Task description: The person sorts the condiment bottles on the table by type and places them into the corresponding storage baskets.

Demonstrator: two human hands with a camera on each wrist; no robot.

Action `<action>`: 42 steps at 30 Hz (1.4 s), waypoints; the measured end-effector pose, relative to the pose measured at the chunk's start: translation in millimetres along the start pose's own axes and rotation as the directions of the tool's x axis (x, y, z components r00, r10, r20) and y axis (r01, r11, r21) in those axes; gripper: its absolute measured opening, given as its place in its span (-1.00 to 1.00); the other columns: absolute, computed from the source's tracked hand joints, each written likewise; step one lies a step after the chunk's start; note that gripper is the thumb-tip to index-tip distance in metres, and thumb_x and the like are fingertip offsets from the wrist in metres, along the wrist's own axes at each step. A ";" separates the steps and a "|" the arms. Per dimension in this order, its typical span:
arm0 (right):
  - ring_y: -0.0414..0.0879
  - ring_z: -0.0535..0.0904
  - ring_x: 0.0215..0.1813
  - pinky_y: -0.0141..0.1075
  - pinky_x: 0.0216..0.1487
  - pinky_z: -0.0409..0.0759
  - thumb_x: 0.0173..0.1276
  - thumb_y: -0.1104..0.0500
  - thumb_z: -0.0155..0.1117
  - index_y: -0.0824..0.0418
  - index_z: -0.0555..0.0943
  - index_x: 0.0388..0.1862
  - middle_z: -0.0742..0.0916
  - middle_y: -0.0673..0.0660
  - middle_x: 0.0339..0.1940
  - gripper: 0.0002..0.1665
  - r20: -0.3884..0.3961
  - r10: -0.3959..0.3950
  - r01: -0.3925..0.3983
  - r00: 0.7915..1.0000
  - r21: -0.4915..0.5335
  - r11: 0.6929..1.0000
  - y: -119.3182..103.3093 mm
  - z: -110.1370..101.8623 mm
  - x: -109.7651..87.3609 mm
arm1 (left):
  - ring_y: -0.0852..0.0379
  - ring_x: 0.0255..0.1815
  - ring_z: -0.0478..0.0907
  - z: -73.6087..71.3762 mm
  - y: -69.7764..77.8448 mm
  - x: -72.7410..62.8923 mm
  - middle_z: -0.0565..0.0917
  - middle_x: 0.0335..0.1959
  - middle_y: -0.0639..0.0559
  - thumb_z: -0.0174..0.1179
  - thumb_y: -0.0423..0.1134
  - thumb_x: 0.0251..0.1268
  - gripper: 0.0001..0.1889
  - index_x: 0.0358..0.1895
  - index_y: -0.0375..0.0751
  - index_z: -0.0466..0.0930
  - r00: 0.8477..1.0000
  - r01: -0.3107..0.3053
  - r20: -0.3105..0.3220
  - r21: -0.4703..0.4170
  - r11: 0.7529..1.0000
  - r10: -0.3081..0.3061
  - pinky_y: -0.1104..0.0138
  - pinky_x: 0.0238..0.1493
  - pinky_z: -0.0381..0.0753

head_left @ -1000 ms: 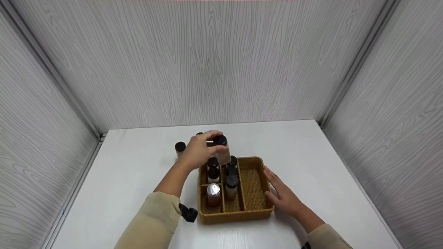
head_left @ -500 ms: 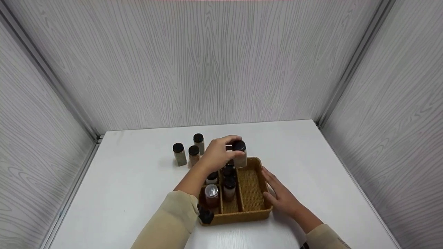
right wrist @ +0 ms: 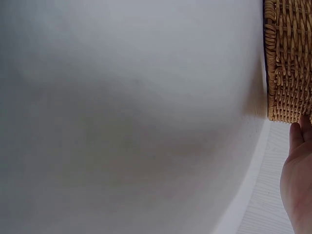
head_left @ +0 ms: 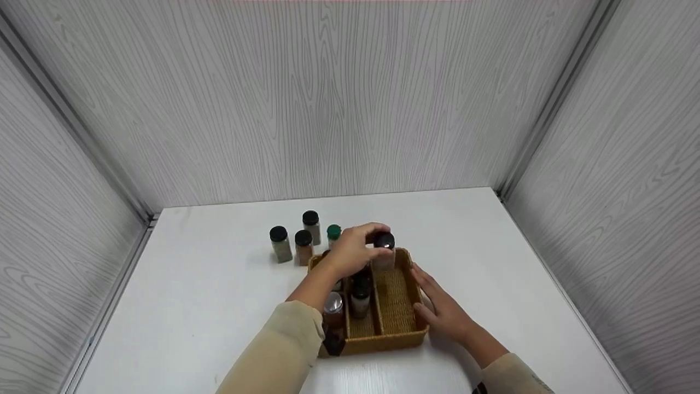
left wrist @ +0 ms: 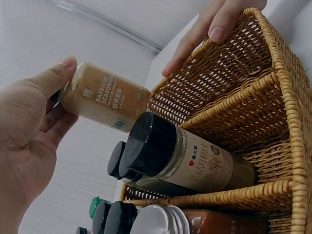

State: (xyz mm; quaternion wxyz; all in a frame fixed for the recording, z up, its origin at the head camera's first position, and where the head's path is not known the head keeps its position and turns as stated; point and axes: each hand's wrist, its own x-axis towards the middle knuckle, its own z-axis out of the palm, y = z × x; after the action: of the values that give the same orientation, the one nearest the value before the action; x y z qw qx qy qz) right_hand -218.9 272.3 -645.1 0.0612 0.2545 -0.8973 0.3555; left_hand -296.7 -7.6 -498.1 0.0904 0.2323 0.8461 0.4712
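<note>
My left hand (head_left: 355, 253) pinches a seasoning jar (left wrist: 105, 95) by its black cap, thumb on one side and fingers on the other. The jar holds tan powder and carries a barbecue seasoning label. Its lower end is at the back of the right-hand compartment of a wicker basket (head_left: 383, 343). My right hand (head_left: 445, 314) rests against the basket's right side, fingers stretched along the wall and thumb at the rim. In the middle compartment stand black-capped jars, the front one a pepper jar (left wrist: 204, 163). A silver-capped jar (head_left: 333, 306) of red-brown contents sits in the left front compartment.
Behind and left of the basket, upright on the white table (head_left: 219, 306), are a green-filled jar (head_left: 281, 246), an orange-brown one (head_left: 304, 249), a black-capped one (head_left: 311, 227) and a green-capped one (head_left: 333, 234). Grey wood-grain panels (head_left: 328, 109) enclose the table.
My left hand has carried the seasoning jar rightward across the basket and lowered it at the right-hand compartment. The jars behind came into sight. My right hand has stayed at the basket's side.
</note>
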 end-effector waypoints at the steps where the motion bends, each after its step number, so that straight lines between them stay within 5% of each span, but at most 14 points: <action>1: 0.17 0.16 0.80 -0.50 0.71 -0.04 0.57 0.25 0.31 0.14 0.12 0.82 0.21 0.11 0.85 -0.04 -0.001 -0.005 0.005 1.000 -0.001 1.000 -0.1 0.2 0.2 | -0.05 0.48 0.64 1.1 -1.3 0.5 0.71 0.41 -0.02 0.48 -0.06 0.42 -0.46 0.42 0.05 0.64 1.000 -0.002 0.003 0.004 1.000 0.002 0.06 0.38 0.73; 4: 0.16 0.16 0.80 -0.49 0.71 -0.02 0.57 0.23 0.31 0.12 0.11 0.82 0.21 0.10 0.85 -0.04 0.005 -0.003 0.003 1.000 -0.001 1.000 -1.0 0.8 0.6 | -0.05 0.45 0.65 3.9 -6.4 1.9 0.72 0.39 -0.03 0.49 -0.06 0.41 -0.48 0.40 0.04 0.66 1.000 -0.002 0.018 0.029 1.000 0.001 0.05 0.39 0.72; 10: 0.09 0.14 0.82 -0.10 0.76 0.20 0.58 0.19 0.30 0.08 0.09 0.83 0.19 0.05 0.86 -0.04 0.029 0.013 -0.013 0.999 -0.013 1.000 -1.7 0.8 0.0 | -0.09 0.40 0.66 5.9 -14.4 5.6 0.73 0.36 -0.07 0.49 -0.07 0.42 -0.49 0.38 0.02 0.66 0.999 -0.002 0.048 0.111 0.994 -0.004 0.01 0.40 0.70; 17: 0.12 0.12 0.82 -0.53 0.70 -0.05 0.58 0.23 0.29 0.10 0.08 0.83 0.18 0.09 0.86 -0.03 0.028 0.005 -0.006 1.000 0.018 1.000 -2.6 0.2 -1.2 | -0.09 0.38 0.68 8.3 -13.7 9.3 0.74 0.37 -0.08 0.50 -0.09 0.42 -0.47 0.41 -0.06 0.65 0.997 -0.004 0.078 0.232 0.973 -0.014 0.03 0.41 0.70; 26: 0.16 0.15 0.81 -0.60 0.68 -0.11 0.57 0.24 0.30 0.14 0.10 0.82 0.21 0.12 0.85 -0.04 0.012 -0.008 0.007 1.000 0.010 1.000 -4.9 0.2 -1.7 | -0.08 0.21 0.76 14.5 -17.4 14.0 0.82 0.20 -0.11 0.53 -0.14 0.38 -0.54 0.28 -0.17 0.71 0.995 -0.086 0.081 0.402 0.912 0.058 0.06 0.30 0.76; 38: 0.14 0.14 0.82 -0.14 0.76 0.15 0.58 0.22 0.28 0.15 0.08 0.83 0.20 0.12 0.85 -0.04 0.022 -0.018 0.018 1.000 0.005 1.000 -8.9 -0.7 -4.2 | -0.08 0.24 0.74 25.9 -14.3 18.1 0.80 0.19 -0.11 0.50 -0.17 0.42 -0.56 0.29 -0.18 0.70 0.990 -0.025 0.129 0.538 0.843 -0.053 0.07 0.28 0.76; 42: 0.15 0.14 0.81 -0.25 0.75 0.12 0.57 0.24 0.28 0.16 0.09 0.82 0.20 0.13 0.85 -0.04 0.009 -0.020 0.020 1.000 0.004 1.000 -8.5 -0.8 -5.3 | -0.03 0.12 0.76 30.9 -12.4 20.6 0.80 0.06 -0.08 0.47 -0.16 0.46 -0.64 0.21 -0.15 0.71 0.987 -0.015 0.135 0.597 0.802 -0.083 0.13 0.12 0.80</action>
State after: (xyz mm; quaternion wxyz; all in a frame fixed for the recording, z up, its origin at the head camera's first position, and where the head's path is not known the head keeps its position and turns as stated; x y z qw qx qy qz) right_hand -210.1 269.8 -640.8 0.0602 0.2653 -0.8942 0.3554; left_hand -307.1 20.0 -523.8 0.0867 0.2695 0.9455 0.1607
